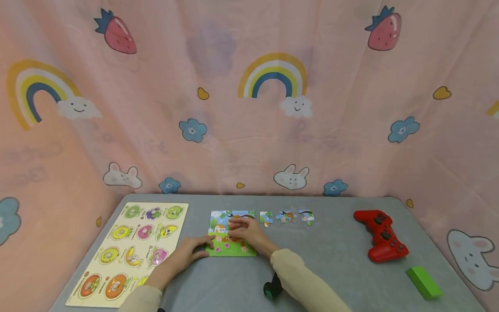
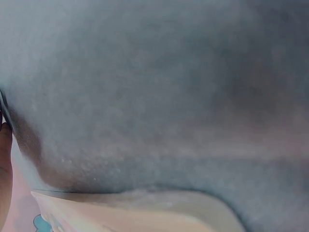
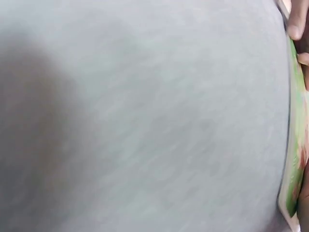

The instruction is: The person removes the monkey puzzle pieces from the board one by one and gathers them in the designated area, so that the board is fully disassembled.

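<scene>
A small jigsaw puzzle (image 1: pixel 234 250) with a house, grass and flowers lies near the middle of the table. At its left edge rests my left hand (image 1: pixel 191 251), fingers and thumb reaching onto or beside the border. My right hand (image 1: pixel 251 234) lies over the puzzle's right half with its fingers stretched across the picture, hiding part of it. Three loose puzzle pieces, a left one (image 1: pixel 266 217), a middle one (image 1: pixel 287 216) and a right one (image 1: pixel 307 216), sit in a row right of the puzzle. The right wrist view catches the puzzle's green edge (image 3: pixel 293 179) and fingertips (image 3: pixel 295 32).
A cream fruit board (image 1: pixel 146 216) lies on the left of the grey table (image 1: pixel 323 264). On the right are a red game controller (image 1: pixel 382 236) and a green block (image 1: pixel 424 282). A small black object (image 1: pixel 272 289) shows beneath the right forearm. A pink printed curtain (image 1: pixel 241 151) hangs behind.
</scene>
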Available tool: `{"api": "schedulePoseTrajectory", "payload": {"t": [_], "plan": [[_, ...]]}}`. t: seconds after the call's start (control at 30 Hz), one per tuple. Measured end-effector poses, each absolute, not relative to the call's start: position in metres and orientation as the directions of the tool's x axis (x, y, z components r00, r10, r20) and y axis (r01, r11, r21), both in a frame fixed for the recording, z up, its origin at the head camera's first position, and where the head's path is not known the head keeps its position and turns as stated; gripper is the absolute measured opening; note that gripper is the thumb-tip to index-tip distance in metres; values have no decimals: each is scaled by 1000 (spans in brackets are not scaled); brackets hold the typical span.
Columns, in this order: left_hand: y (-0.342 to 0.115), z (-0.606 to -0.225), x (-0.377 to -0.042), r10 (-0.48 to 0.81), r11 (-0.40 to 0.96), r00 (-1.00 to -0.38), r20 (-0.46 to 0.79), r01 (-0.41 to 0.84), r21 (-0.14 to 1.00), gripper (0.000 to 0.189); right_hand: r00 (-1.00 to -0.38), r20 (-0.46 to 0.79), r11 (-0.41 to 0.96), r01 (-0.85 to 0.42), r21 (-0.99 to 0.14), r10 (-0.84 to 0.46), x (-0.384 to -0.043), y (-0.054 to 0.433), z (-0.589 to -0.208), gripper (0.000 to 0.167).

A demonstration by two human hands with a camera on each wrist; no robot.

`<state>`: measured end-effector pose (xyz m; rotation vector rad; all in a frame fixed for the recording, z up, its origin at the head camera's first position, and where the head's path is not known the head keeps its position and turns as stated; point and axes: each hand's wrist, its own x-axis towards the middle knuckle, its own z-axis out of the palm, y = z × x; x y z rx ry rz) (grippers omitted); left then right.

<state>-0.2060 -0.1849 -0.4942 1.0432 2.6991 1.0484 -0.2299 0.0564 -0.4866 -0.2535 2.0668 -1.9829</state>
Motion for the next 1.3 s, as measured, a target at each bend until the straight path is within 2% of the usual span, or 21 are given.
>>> {"api": "schedulePoseTrajectory", "payload": {"t": [0.17,0.57,0.7,1.0,1.3], "plan": [[-186,-492,-206,612,543,-770,182,576,611,12,-955,-92,133,56,-989,-283,-235,49,-485,35],[-188,-491,-205,604,563,-776,179,575,594,13,-978,19,314,-85,-946,-209,-238,31,-497,29],[-187,-492,-204,604,561,-775,183,578,593,13,-980,52,310,-111,-944,-192,-237,30,-499,31],[-185,-490,-204,608,547,-773,179,572,612,10,-977,57,185,-96,-978,-203,-234,35,-496,50],[-184,-490,-204,609,546,-774,172,567,617,10,-975,63,335,-133,-933,-213,-234,32,-495,49]]}}
